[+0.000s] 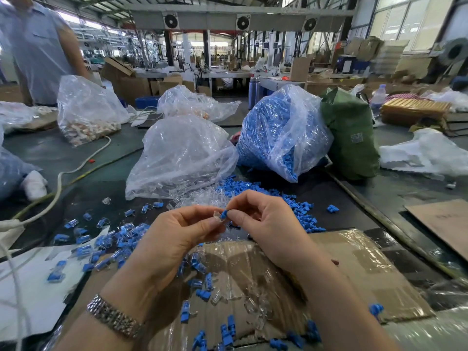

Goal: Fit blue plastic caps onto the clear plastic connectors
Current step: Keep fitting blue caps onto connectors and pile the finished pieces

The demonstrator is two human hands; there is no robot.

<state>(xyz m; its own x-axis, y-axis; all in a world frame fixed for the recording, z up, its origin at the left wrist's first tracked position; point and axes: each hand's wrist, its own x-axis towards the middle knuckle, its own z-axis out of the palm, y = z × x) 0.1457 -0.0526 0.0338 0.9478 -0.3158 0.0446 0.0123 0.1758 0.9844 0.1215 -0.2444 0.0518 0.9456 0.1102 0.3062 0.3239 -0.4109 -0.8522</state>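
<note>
My left hand point(177, 236) pinches a clear plastic connector point(217, 216) between thumb and forefinger. My right hand point(268, 224) pinches a small blue cap point(223, 214) whose end touches the connector. Both hands meet above the table's middle. Loose blue caps point(298, 206) lie in a pile just beyond my right hand. Loose clear connectors point(200, 196) spill from a clear bag point(177, 155) behind my hands. Capped pieces point(119, 239) lie scattered to the left.
A clear bag full of blue caps point(281, 133) stands at the back right, beside a green sack point(352, 133). Taped cardboard point(342, 269) lies under my forearms with several caps on it. A white cable point(58, 183) runs along the left. A person point(38, 51) stands at far left.
</note>
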